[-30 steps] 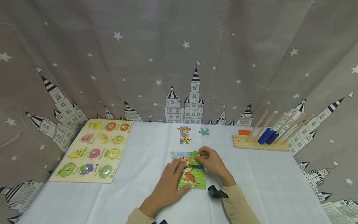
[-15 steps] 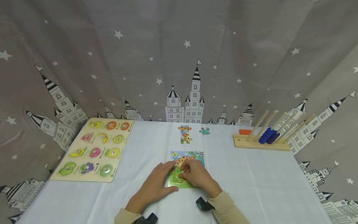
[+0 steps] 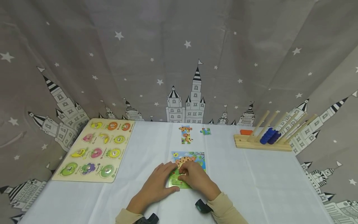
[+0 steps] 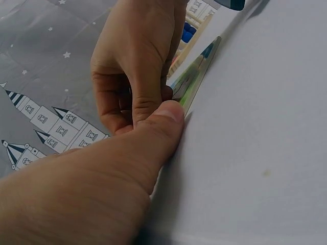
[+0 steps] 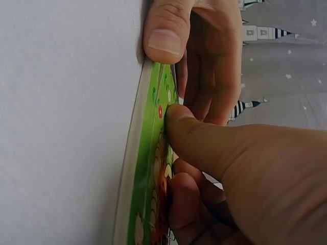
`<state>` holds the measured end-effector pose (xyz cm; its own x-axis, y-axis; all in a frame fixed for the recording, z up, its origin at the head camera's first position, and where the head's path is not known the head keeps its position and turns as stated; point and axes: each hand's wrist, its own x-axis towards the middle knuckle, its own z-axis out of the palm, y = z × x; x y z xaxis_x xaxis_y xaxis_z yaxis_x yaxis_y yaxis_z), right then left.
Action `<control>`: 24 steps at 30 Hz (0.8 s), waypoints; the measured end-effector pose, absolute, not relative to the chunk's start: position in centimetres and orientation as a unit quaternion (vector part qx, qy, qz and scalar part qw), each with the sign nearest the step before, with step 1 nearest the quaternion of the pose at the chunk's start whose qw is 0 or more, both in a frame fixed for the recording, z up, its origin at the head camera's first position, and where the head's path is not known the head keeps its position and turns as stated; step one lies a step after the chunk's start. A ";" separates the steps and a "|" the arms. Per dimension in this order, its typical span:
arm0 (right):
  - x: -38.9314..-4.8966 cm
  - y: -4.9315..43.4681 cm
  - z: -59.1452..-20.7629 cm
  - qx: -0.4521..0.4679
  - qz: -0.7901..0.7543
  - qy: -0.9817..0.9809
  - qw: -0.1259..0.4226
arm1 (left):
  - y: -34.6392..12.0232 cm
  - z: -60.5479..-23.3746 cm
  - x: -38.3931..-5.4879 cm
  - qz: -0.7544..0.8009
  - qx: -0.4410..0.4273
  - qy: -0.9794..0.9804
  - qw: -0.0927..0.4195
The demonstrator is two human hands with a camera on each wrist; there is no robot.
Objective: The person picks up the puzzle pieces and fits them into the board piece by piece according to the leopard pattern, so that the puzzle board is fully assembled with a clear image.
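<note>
A puzzle board (image 3: 200, 158) with a spotted leopard picture lies at the front middle of the white table. My left hand (image 3: 156, 185) lies at its left side, fingers extended along the edge, thumb at the lower left corner. My right hand (image 3: 197, 179) reaches over the board with curled fingers. Its thumb and forefinger pinch a green puzzle piece (image 3: 175, 176) over the board's lower left part. In the right wrist view the right thumb (image 5: 186, 125) touches the green surface close to the left thumb (image 5: 166, 43). The right hand hides much of the picture.
Further back lie joined leopard pieces (image 3: 185, 135) and a single blue-green piece (image 3: 205, 131). A wooden fruit peg puzzle (image 3: 84, 161) is on the left. At the right stands a wooden peg rack (image 3: 263, 143) with blue rings, an orange block (image 3: 246, 132) behind it.
The right hand carried the green piece from the board's upper right to its lower left and stays there, now lower on it. The left hand slid left, off the picture to its edge.
</note>
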<state>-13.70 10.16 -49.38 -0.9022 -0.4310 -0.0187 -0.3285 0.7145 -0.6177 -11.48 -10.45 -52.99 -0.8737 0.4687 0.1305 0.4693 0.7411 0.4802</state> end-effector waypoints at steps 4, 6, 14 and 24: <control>-13.5 10.1 -49.2 -0.203 -0.305 0.927 0.078 | -10.4 -52.8 -11.5 -0.260 -0.250 -0.933 -0.003; -13.4 10.0 -49.2 -0.200 -0.306 0.927 0.079 | -10.4 -52.8 -11.5 -0.260 -0.251 -0.932 -0.004; -13.9 10.2 -48.7 -0.207 -0.313 0.923 0.086 | -10.7 -52.9 -11.8 -0.253 -0.252 -0.934 0.008; -23.0 18.3 -49.4 -0.021 -0.367 0.930 -0.019 | -9.7 -53.5 -11.7 -0.265 -0.227 -0.936 0.035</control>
